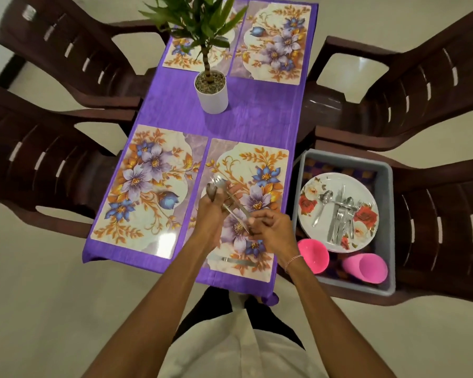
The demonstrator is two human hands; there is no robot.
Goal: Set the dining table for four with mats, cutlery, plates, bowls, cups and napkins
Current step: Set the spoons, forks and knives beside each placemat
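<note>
Four floral mats (148, 192) are already down on the purple-clothed desk (257, 110), two near and two far, with a plant pot (212, 96) standing between the pairs. Both hands are over the near-right mat (260, 165). The left hand (210, 214) is curled round a little bunch of cutlery, with a spoon (211, 190) and a fork (219, 181) poking out of the fist toward 12 o'clock. The right hand (271, 227) is pinching the handle end of one long piece from that same bunch; it's a bit blurry, so I can't say which piece. One knife (238, 261) lies flat on that mat at 6 o'clock from the hands, close to the near edge. Over at 3 o'clock there's a grey tub (388, 227) sitting on a chair (434, 227), holding a rose-print plate (314, 214) with more loose cutlery (342, 214) piled on it. Two pink cups (366, 267) lie on their sides at the tub's 6 o'clock end, just beside the plate.
</note>
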